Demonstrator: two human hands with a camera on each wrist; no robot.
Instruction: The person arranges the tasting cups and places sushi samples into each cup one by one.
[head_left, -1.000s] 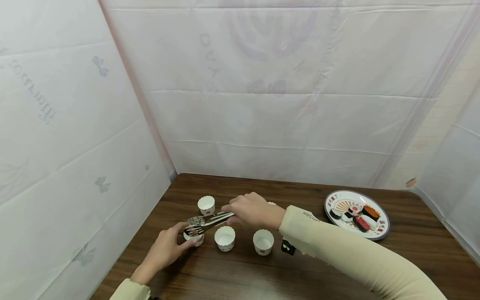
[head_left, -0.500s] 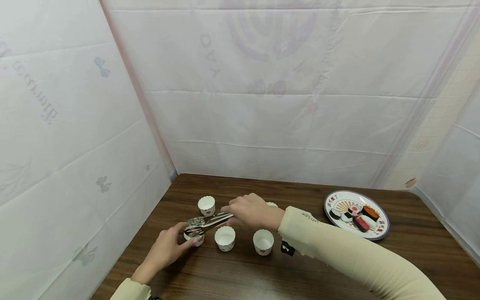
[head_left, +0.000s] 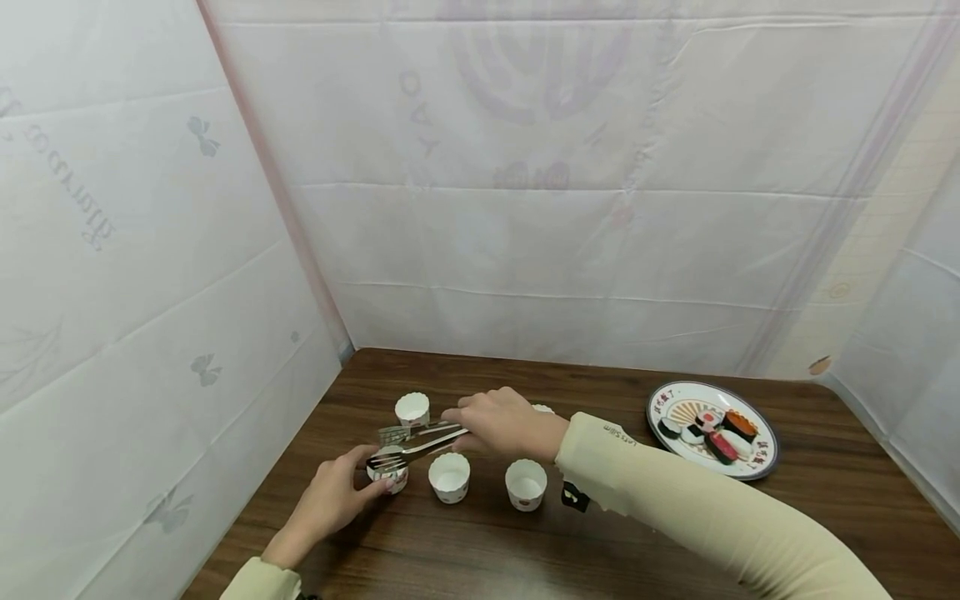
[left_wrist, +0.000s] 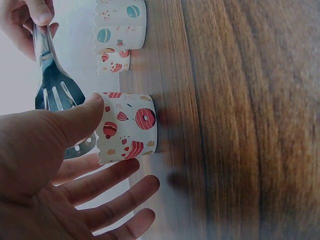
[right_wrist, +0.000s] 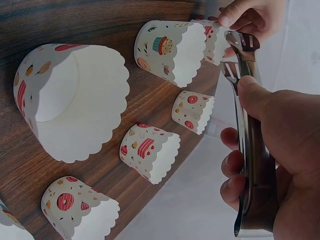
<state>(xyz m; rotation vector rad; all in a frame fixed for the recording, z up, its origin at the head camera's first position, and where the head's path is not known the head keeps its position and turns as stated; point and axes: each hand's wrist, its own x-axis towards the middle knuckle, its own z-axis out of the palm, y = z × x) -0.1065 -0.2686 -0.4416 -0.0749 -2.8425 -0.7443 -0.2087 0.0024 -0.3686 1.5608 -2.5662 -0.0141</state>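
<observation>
Left hand (head_left: pixel 330 492): thumb and forefinger pinch a printed paper cup (left_wrist: pixel 130 125) between their tips, the remaining fingers spread apart. Right hand (head_left: pixel 501 421) grips metal tongs (right_wrist: pixel 257 170), fingers curled round them, the slotted ends parted near the cup's mouth, beside the left fingertips; a second cup (head_left: pixel 450 481) stands just right of those fingertips.

Head looks down; wrists close; cups (left_wrist: pixel 129 127) shared.
</observation>
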